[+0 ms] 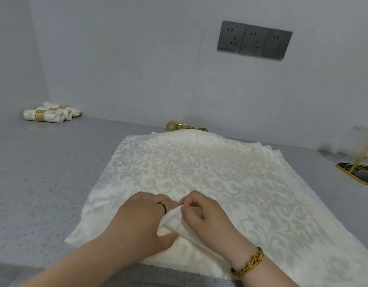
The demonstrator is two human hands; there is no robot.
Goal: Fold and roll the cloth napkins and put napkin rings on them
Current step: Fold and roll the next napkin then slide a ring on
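Here, a cream damask napkin (199, 172) lies spread flat on the grey speckled counter (44, 183), its near edge reaching the counter's front lip; the corners of further napkins (276, 151) peek out from beneath it on the far right side; both hands meet at the near middle of the cloth, where a small fold of fabric (174, 221) has been gathered up off the surface; the left hand (145, 222) is closed on that fold, thumb pressed against its near end and fingers curled over the top, a dark ring on one finger; the right hand (201, 216) pinches the same fold from the other side, fingertips bent in on its upper edge, a gold and red woven bracelet (249, 264) on the wrist; far off at the back left corner, three rolled napkins (50, 113) already wear gold patterned rings and lie side by side, touching; loose gold napkin rings (185, 126) sit in a row against the wall just behind the spread cloth's far edge; a triple grey wall socket (254, 39) is mounted above; at the right edge stands a gold-rimmed dark tray (359, 172) with a slanted gold rod, partly blurred.
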